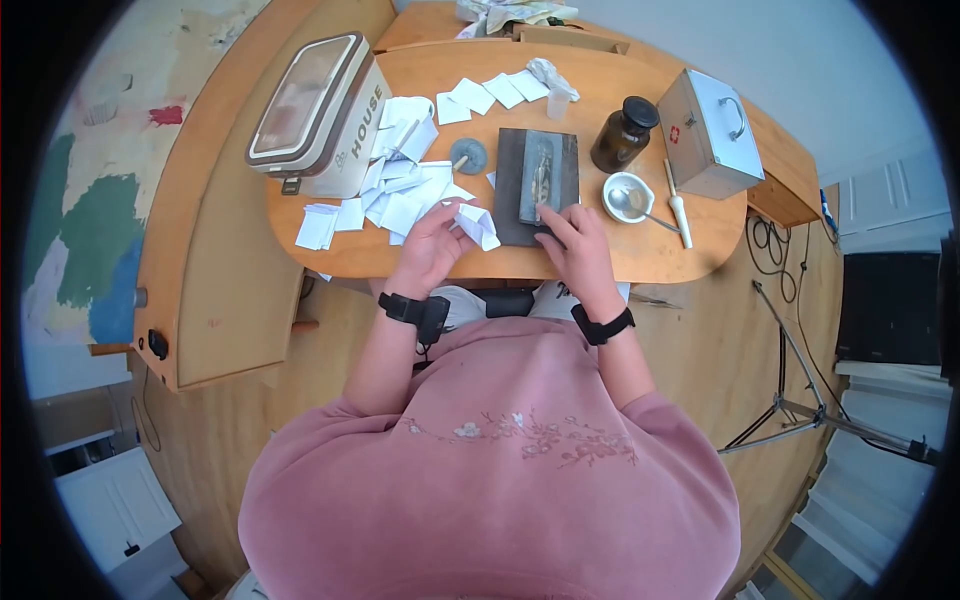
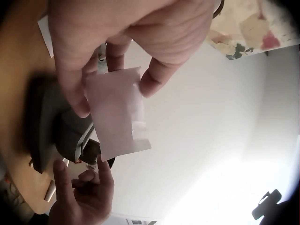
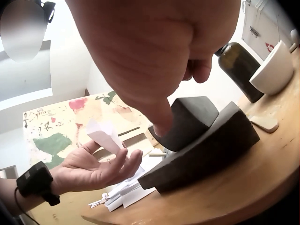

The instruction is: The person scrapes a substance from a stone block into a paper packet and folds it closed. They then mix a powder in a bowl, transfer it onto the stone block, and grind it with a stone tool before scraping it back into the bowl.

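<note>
Paper packet (image 2: 117, 112), seemingly one; hands (image 1: 430, 252) (image 1: 583, 252), two.

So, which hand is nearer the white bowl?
Right. The right hand, at the dark block, is just left of the bowl; the left hand, holding folded paper, is farther left.

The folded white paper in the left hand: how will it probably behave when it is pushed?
The folded white paper is probably very light, as its sheet looks thin. It would likely bend or crumple under the fingers, although its visible folds may give it slight stiffness.
</note>
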Available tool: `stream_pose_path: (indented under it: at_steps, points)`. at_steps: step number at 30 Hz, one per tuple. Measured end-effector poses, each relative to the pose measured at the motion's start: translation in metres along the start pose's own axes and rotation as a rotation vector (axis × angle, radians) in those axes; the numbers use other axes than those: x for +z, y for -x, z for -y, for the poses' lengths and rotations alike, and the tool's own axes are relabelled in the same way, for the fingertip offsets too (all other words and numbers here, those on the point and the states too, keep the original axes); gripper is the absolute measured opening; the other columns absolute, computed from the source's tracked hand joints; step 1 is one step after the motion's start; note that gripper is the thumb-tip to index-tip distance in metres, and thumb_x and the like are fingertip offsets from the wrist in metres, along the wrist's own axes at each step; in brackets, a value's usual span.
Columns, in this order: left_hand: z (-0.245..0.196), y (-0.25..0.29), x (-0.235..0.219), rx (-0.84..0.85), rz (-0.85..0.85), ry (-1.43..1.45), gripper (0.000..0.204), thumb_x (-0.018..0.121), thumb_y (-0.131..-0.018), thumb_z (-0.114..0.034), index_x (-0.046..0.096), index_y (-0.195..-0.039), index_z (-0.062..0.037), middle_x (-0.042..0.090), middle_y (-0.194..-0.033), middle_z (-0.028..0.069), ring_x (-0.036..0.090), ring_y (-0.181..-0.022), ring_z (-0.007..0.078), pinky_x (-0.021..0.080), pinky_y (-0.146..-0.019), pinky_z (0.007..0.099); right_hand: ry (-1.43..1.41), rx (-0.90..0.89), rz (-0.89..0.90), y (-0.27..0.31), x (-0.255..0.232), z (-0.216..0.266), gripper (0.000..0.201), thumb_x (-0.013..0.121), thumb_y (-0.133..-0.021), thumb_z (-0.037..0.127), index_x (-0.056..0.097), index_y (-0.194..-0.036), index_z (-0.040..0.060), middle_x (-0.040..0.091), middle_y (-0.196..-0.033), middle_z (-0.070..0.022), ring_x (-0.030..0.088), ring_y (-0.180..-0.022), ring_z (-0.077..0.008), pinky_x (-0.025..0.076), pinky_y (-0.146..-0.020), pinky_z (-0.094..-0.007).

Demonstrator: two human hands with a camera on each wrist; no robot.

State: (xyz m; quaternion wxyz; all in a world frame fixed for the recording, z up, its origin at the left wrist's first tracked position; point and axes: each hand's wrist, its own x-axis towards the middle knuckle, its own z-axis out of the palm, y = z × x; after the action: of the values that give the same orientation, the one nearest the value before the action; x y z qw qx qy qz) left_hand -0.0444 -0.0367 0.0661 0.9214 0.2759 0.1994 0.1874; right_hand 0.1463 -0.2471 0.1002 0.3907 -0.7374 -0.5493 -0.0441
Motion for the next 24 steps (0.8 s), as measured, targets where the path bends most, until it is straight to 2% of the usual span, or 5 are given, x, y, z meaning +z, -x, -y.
stream_pose_path:
  at_steps: [9,15,20,22,24]
  points:
    - [-0.004,-0.003,-0.004,0.040,-0.006,-0.021,0.024,0.064,-0.115,-0.018,0.064,-0.134,-0.0038,0.066,-0.151,0.0198,0.066,-0.139,0.0335,0.054,-0.121,0.0500,-0.172,0.003,-0.082,-0.025,0.010,-0.009,0.021,0.085,-0.093,0.004,0.083,-0.114,0.0035,0.063,-0.085,-0.0107,0.060,-0.082,-0.0314,0.050,-0.075,-0.0442]
    - [-0.005,-0.001,-0.004,0.040,-0.011,-0.018,0.024,0.067,-0.114,-0.019,0.063,-0.133,-0.0041,0.068,-0.145,0.0143,0.069,-0.131,0.0278,0.056,-0.118,0.0483,-0.439,0.368,-0.109,-0.061,0.005,-0.018,0.012,0.074,-0.108,0.006,0.077,-0.113,-0.0041,0.077,-0.091,-0.0102,0.069,-0.079,-0.0134,0.055,-0.073,-0.0286]
    - [-0.002,-0.004,-0.013,0.052,-0.004,-0.023,0.026,0.064,-0.116,-0.019,0.062,-0.137,-0.0042,0.066,-0.151,0.0194,0.067,-0.137,0.0306,0.055,-0.119,0.0491,-0.251,0.256,-0.105,-0.076,0.002,-0.030,0.012,0.075,-0.107,0.008,0.077,-0.114,-0.0010,0.074,-0.089,-0.0161,0.071,-0.078,-0.0291,0.057,-0.073,-0.0381]
    - [-0.002,-0.003,-0.014,0.058,-0.001,-0.022,0.026,0.064,-0.116,-0.019,0.062,-0.137,-0.0042,0.066,-0.151,0.0194,0.067,-0.137,0.0306,0.055,-0.119,0.0490,-0.092,0.042,-0.153,-0.073,0.001,-0.032,0.012,0.075,-0.105,0.007,0.077,-0.115,0.0011,0.073,-0.092,-0.0190,0.071,-0.083,-0.0393,0.057,-0.075,-0.0451]
    - [-0.002,-0.003,-0.013,0.059,0.004,-0.022,0.026,0.064,-0.116,-0.019,0.062,-0.136,-0.0041,0.066,-0.151,0.0194,0.067,-0.137,0.0305,0.056,-0.119,0.0490,-0.043,0.038,-0.128,-0.067,-0.003,-0.031,0.012,0.074,-0.104,0.006,0.077,-0.116,0.0013,0.073,-0.092,-0.0190,0.071,-0.085,-0.0408,0.057,-0.075,-0.0466]
